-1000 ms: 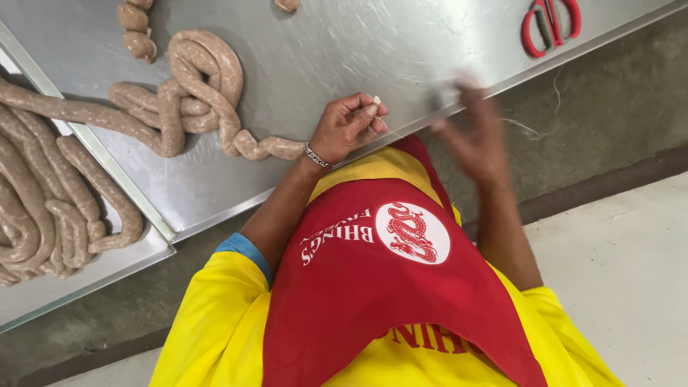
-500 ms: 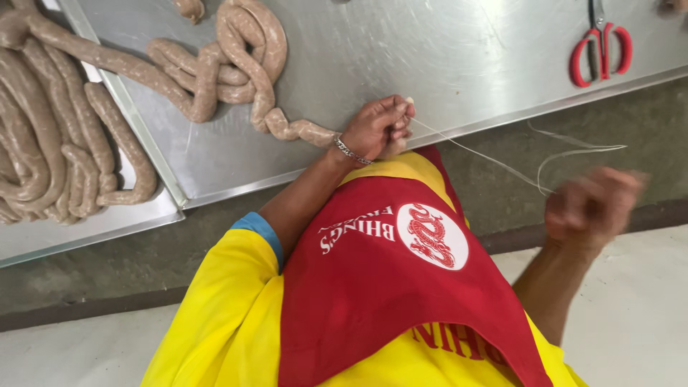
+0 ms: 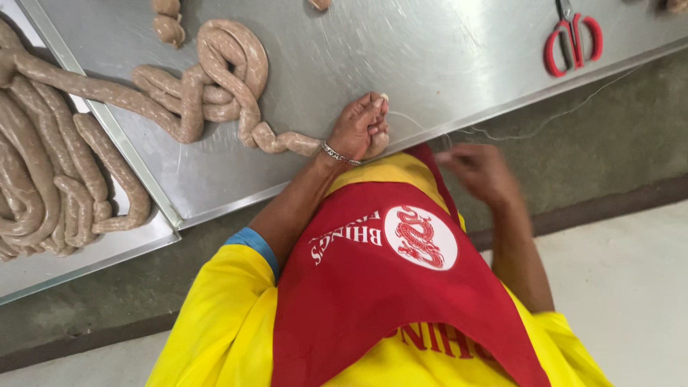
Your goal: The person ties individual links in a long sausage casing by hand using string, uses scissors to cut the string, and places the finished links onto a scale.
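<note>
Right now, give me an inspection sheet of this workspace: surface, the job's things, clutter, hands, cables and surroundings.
Surface: steel table, bare metal, with a steel tray beside it.
Job's things: sausage rope coiled on the table, its end running to the left hand; thin white string strung past the table edge towards the right hand.
Clutter: red-handled scissors on the table; a pile of sausage links in the tray.
Hands: left hand closed around the sausage end at the table edge; right hand blurred, off the table, grip unclear.
Cables: nothing seen.
Surroundings: grey wall below the table, pale floor.
</note>
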